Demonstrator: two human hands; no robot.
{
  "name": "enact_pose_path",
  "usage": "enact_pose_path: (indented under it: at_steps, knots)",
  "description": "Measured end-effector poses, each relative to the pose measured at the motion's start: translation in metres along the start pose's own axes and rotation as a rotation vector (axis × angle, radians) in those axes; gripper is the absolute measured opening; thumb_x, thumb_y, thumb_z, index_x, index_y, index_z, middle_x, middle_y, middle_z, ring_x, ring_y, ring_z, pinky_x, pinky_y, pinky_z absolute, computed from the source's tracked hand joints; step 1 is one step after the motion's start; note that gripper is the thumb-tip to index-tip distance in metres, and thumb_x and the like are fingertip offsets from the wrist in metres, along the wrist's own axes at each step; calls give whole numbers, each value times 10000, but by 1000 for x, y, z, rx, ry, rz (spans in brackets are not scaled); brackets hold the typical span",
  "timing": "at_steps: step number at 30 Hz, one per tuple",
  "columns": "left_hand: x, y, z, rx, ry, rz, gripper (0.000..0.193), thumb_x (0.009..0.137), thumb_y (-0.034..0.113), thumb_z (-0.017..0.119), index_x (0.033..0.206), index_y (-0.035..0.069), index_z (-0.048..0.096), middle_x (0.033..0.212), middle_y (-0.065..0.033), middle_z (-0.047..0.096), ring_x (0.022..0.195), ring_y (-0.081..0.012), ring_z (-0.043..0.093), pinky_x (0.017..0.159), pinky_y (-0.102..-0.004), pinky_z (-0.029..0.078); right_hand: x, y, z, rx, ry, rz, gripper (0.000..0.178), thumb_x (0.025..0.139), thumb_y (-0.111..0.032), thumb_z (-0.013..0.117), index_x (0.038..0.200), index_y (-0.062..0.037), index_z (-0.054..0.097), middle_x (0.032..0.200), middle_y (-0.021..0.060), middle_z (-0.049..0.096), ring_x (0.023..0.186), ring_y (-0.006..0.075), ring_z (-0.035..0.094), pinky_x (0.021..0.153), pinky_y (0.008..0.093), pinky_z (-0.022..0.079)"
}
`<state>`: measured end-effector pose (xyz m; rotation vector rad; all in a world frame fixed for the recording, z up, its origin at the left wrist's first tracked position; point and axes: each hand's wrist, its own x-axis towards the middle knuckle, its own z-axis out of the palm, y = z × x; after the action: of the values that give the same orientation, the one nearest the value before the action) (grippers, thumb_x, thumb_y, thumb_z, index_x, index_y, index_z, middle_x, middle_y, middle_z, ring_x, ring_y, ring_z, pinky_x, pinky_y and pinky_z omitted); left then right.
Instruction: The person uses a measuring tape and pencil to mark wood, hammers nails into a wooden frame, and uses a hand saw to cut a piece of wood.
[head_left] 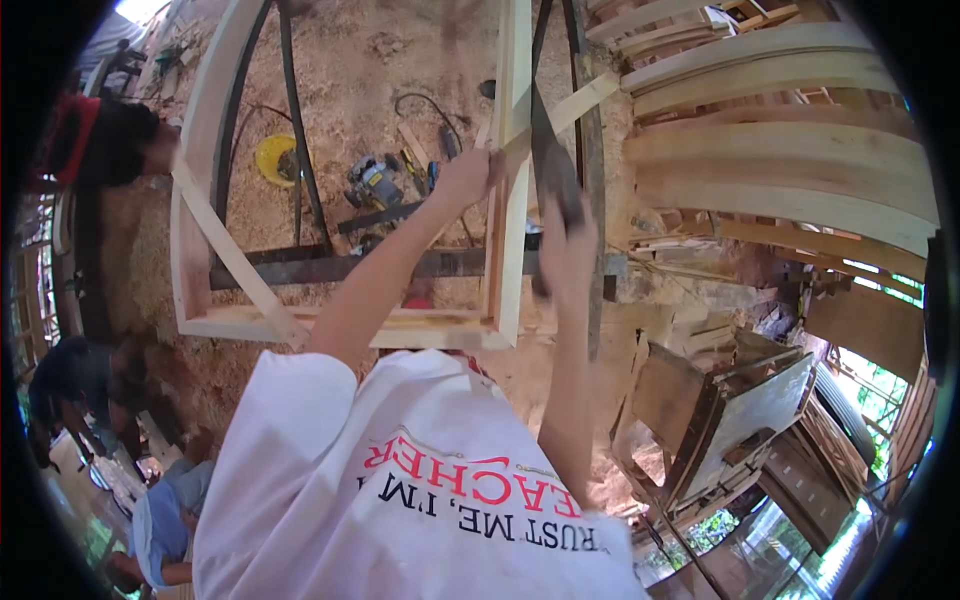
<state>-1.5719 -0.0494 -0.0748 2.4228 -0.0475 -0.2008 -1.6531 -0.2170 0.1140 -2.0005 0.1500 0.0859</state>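
A pale wooden frame (pixel 508 230) lies before me, with a thin wooden strip (pixel 585 100) crossing its right side at a slant. My left hand (pixel 468 178) is closed on the strip beside the frame's right rail. In my right hand (pixel 568 240), blurred by motion, is the handle of a handsaw. The dark saw blade (pixel 546 140) points away from me and passes over the strip, just outside the rail. Whether its teeth are in the wood cannot be made out. Another slanting strip (pixel 235 255) spans the frame's near left corner.
Dark bars (pixel 350 267) lie under the frame. Inside it, on sawdust-covered ground, are a power tool (pixel 375 185), a yellow bowl-like object (pixel 277 160) and a cable. Long boards (pixel 780 160) are stacked at right; a cabinet-like wooden piece (pixel 740 420) stands nearer. Several people are at left.
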Motion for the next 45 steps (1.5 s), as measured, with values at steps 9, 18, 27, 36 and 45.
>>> enact_pose_path:
  at_steps: [9, 18, 27, 36, 45]
  knots:
    - [-7, 55, -41, -66, -189, -151, 472, 1046, 395, 445, 1123, -30, 636, 1030, -315, 686, 1001, -495, 660, 884, -565, 536, -62, 22, -10, 4, 107, 71, 470, 1014, -234, 616, 1369, 61, 528, 1265, 206, 649, 1122, 258, 629, 963, 373, 477]
    - [0, 6, -10, -33, -77, -54, 499, 1045, 419, 380, 1087, 4, 654, 1061, -272, 692, 1027, -499, 657, 908, -579, 522, -31, 24, -2, -48, 57, 91, 448, 1007, -213, 588, 1338, 82, 528, 1158, 269, 663, 1084, 337, 657, 921, 395, 488]
    - [0, 44, -20, -50, -168, -130, 516, 1046, 432, 367, 1092, 28, 685, 1101, -282, 692, 1012, -500, 663, 922, -585, 516, -56, 52, -5, -191, 137, 9, 596, 985, -190, 621, 1481, 70, 418, 1436, 250, 546, 1316, 354, 553, 1103, 384, 412]
    - [2, 29, -35, -33, -79, -71, 562, 1059, 449, 387, 1038, -38, 666, 1005, -285, 699, 1000, -484, 669, 897, -578, 516, -39, -5, -7, -56, -3, 117, 509, 970, -196, 598, 1401, 56, 502, 1084, 246, 662, 1007, 343, 658, 900, 419, 499]
    - [11, 14, 2, -43, -121, -138, 547, 1055, 424, 364, 1141, -46, 631, 1104, -323, 673, 1056, -509, 644, 933, -596, 510, -87, 4, -25, -86, 92, 45, 520, 1008, -191, 615, 1430, 74, 465, 1280, 219, 623, 1164, 290, 622, 998, 378, 477]
